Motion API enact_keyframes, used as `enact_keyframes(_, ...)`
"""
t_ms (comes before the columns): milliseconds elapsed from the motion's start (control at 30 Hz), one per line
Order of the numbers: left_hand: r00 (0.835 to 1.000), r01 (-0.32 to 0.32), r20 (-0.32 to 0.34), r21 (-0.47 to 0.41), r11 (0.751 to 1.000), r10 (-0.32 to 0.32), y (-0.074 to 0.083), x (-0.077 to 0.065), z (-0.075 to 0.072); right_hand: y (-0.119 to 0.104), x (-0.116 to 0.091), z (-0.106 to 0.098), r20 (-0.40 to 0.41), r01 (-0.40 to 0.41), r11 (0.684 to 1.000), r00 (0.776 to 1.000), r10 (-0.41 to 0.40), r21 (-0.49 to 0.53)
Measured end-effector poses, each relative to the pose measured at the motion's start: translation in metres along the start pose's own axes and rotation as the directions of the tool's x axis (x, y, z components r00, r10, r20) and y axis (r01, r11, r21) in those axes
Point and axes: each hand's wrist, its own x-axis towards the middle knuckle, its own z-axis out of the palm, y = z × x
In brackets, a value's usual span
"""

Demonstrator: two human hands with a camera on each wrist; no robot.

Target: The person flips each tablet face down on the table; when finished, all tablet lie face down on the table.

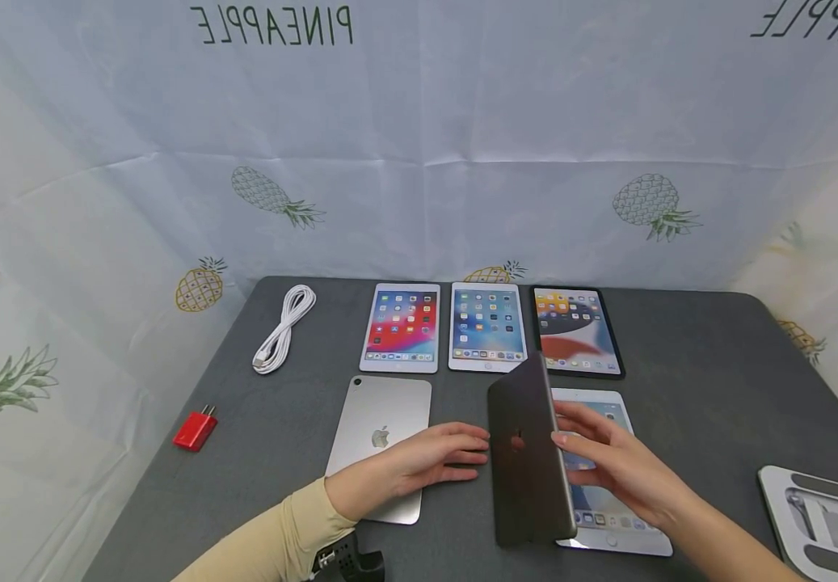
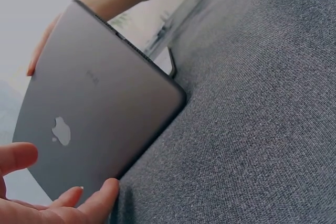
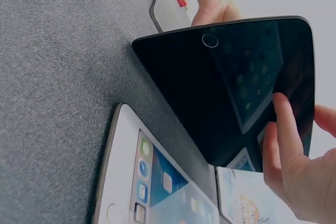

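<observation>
A dark grey tablet [image 1: 528, 477] stands tilted up on one long edge, its back with the apple logo facing left. My right hand [image 1: 611, 457] pinches its raised long edge, thumb on the back side and fingers against the dark screen [image 3: 184, 77]. Reflections of other tablets show in that screen. My left hand [image 1: 433, 457] reaches toward the back near the lower edge, fingers extended; whether the fingertips touch is hard to tell. Under the left forearm lies a silver tablet [image 1: 389, 404], back up. Right of the raised tablet, below my right hand, lies a white tablet [image 1: 625, 539] with its screen lit.
At the back lie two white tablets [image 1: 400, 327] [image 1: 487, 327] and a black one [image 1: 579, 331], screens lit. On the left are a coiled white cable [image 1: 284, 331] and a red charger plug [image 1: 195, 430]. A silver folding stand [image 1: 826, 517] sits at the right edge of the grey table [image 1: 695, 364].
</observation>
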Motion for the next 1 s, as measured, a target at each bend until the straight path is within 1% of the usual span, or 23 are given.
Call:
enact_keyframes(300, 1.0, 0.0, 0.004, -0.01, 1.0, 0.0, -0.002, 0.001, -0.001, 0.012, -0.005, -0.016, 0.004, -0.001, 0.997, 1.0, 0.001, 0.077)
enact_keyframes(633, 1.0, -0.013, -0.005, 0.005, 1.0, 0.013, -0.004, -0.002, -0.006, 0.022, -0.006, -0.026, -0.013, 0.001, 0.998, 1.0, 0.0, 0.059)
enact_keyframes(833, 0.999, -0.024, -0.028, 0.023, 0.999, 0.025, -0.003, -0.007, -0.011, 0.032, 0.0, -0.026, 0.001, -0.039, 0.994, 0.999, 0.039, 0.106)
enact_keyframes(1000, 0.998, -0.033, -0.043, 0.035, 0.999, 0.035, -0.001, -0.014, -0.017, 0.036, 0.007, -0.02, -0.02, -0.072, 0.991, 0.997, 0.075, 0.117)
